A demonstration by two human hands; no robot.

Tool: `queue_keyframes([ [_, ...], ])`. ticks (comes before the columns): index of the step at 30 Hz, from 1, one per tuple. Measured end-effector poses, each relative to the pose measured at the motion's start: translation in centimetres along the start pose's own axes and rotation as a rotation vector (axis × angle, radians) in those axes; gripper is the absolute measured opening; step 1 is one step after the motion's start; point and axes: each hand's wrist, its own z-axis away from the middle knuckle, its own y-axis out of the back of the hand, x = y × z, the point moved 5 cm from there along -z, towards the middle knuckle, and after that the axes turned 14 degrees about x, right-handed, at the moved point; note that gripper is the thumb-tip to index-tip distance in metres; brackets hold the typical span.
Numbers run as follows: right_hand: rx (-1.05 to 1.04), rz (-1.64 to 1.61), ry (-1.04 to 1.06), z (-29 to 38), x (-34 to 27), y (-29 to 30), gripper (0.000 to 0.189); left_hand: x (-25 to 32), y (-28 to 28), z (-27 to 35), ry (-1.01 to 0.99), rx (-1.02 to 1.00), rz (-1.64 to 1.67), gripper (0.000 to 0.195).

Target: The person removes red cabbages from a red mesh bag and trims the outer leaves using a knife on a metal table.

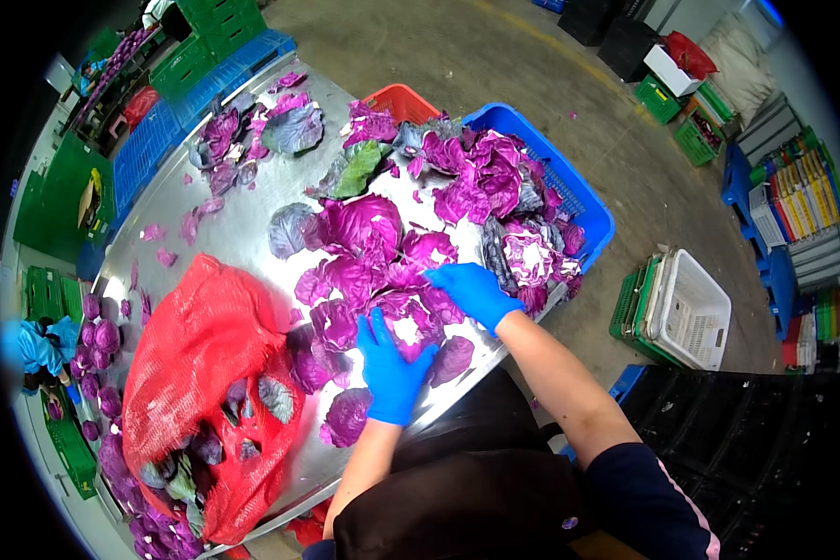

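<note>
Both hands wear blue gloves and are over a metal table [182,189] strewn with purple cabbage leaves. My left hand [394,367] rests with thumb and fingers spread against a purple cabbage piece with a white core [407,327]. Above and to its right, my right hand [472,290] has its fingers bent together at the loose leaves; a thin pale item shows at its fingertips, too small to tell what it is. Curled purple leaves [364,227] lie just beyond the hands. A red mesh bag [203,336] with dark outer leaves in its opening lies on the left.
A blue plastic crate [574,185] stands at the table's far right edge, leaves heaped beside it. Behind the table is a red crate [400,101]. Whole purple cabbages [105,336] line the left side. Stacked baskets [689,311] stand on the floor at right. A person in blue [42,346] is at far left.
</note>
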Motion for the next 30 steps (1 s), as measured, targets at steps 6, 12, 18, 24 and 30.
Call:
queue_keyframes([
  [6,0.11,-0.061,-0.154,2.3,-1.4,-0.1,0.054,-1.8,0.9,0.8,0.042,-0.02,0.099,0.109],
  [12,-0.188,-0.593,-0.261,3.7,-0.5,-2.2,0.052,-1.6,-0.1,1.5,0.015,-0.011,0.123,0.107],
  [18,-0.267,-0.329,0.026,2.1,-1.4,-3.1,0.04,-2.4,0.7,1.4,0.025,0.048,0.165,0.11],
  [24,-0.128,-0.462,-0.468,0.7,4.9,-5.2,0.034,-2.9,0.6,2.2,-0.018,0.061,0.215,0.109],
  [30,-0.006,0.063,0.048,0.0,1.2,-1.9,0.042,-2.6,0.8,0.6,-0.023,0.0,0.188,0.104],
])
